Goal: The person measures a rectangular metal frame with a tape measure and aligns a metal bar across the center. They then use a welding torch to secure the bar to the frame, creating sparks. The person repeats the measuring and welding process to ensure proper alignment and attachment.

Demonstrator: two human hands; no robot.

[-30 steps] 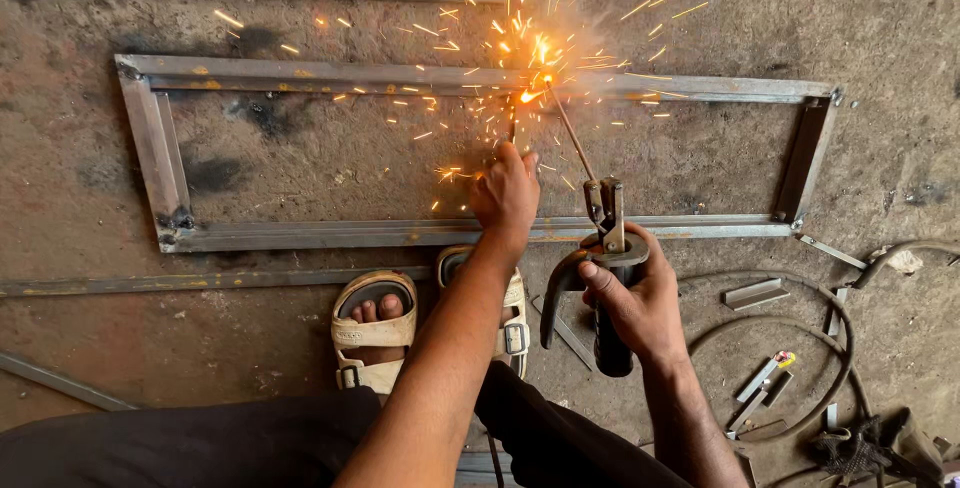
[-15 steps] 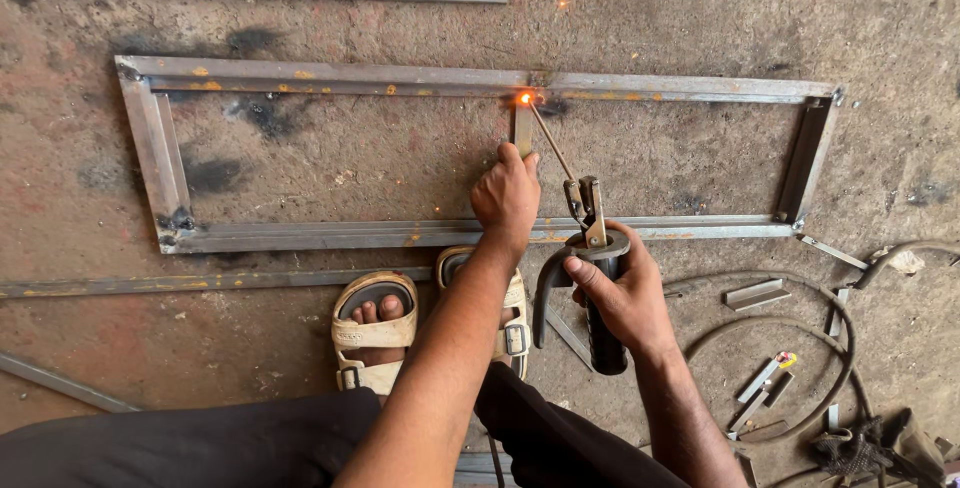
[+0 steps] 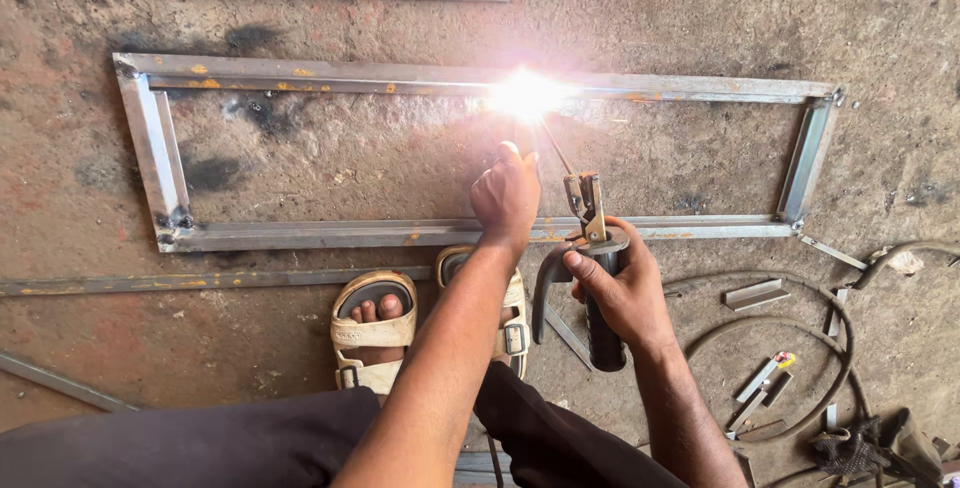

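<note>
Right hand (image 3: 618,283) clenched round black-handled welding electrode holder (image 3: 598,293), thin rod tip arcing bright at far rail of rectangular grey steel frame (image 3: 160,153) flat on concrete floor (image 3: 300,368). Left hand (image 3: 508,193) curled shut above near rail (contents, if any, hidden). Holder likely stiff and light, best gripped at insulated handle; frame probably heavy, hot near weld.

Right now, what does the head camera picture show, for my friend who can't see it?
A person's right hand holds a welding holder whose rod makes a bright white arc on the far bar of a metal frame lying on the floor. The left hand reaches close beside the rod, above two sandaled feet.
</note>
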